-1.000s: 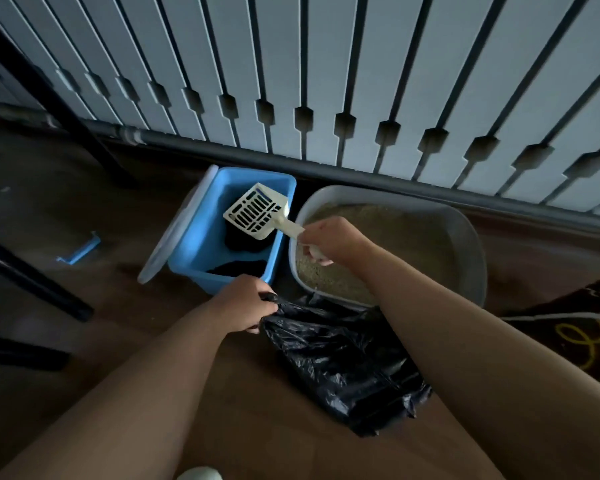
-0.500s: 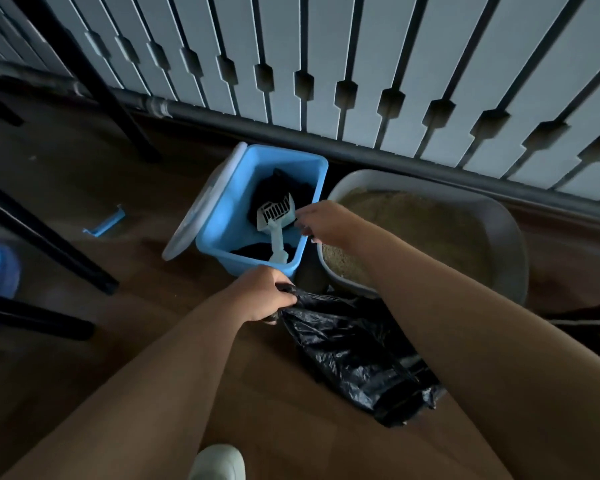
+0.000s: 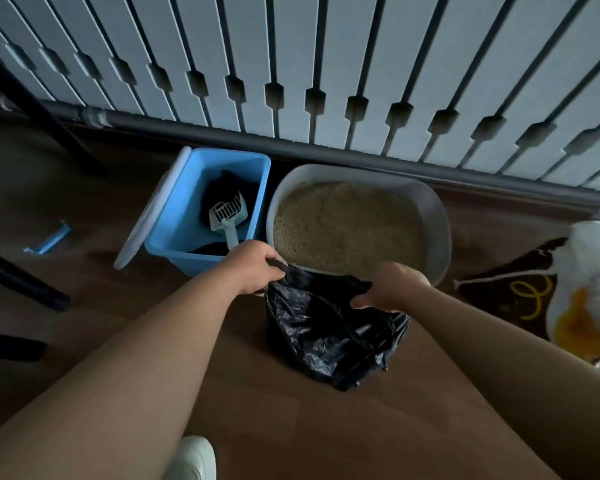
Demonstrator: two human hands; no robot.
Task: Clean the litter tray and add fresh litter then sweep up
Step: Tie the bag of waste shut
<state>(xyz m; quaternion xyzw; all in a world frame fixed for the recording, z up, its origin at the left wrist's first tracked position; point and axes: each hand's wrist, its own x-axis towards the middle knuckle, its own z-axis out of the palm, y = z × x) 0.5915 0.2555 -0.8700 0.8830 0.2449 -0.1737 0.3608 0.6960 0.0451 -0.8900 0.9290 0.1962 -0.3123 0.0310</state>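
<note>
- Left hand [image 3: 253,268] & right hand [image 3: 392,289] each grip bin bag [image 3: 326,337] rim, opposite sides.
- Thin, floppy, prob tears easily; lift by rim w/ even pull.

The litter tray [image 3: 440,216] is set on the floor [image 3: 257,393] against the slatted fence [image 3: 326,64], with litter [image 3: 347,226] spread inside it. A bin [image 3: 174,230] is placed just beside the tray, to its left. The scoop [image 3: 227,216] is stood in the bin, and a lid [image 3: 146,216] is leaned against the bin's left side. A refuse bag [image 3: 329,330] is laid directly before the tray, its top edge gripped at the left by the left hand [image 3: 253,268] and at the right by the right hand [image 3: 392,289]. A rug [image 3: 506,292] is laid right of the tray, with a sack [image 3: 582,289] at its right edge.
</note>
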